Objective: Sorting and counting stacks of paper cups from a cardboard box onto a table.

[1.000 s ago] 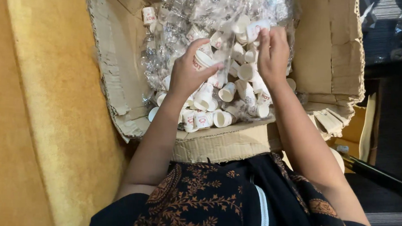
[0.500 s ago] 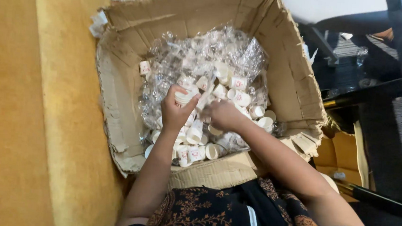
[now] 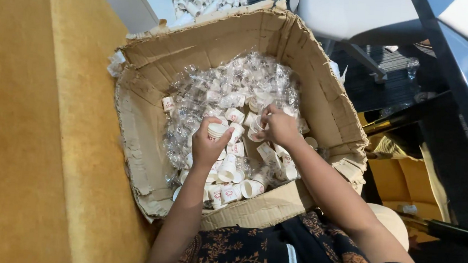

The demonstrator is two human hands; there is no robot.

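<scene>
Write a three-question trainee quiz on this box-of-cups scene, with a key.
1. True or false: the left hand holds a small white paper cup.
2. What does the right hand grip? A) a roll of tape B) a small white cup C) a pair of scissors
3. Fill in: the loose cups and clear plastic wrap lie inside a torn ______ box.

Key: 1 true. 2 B; that second cup sits at the fingertips. 3 cardboard.
</scene>
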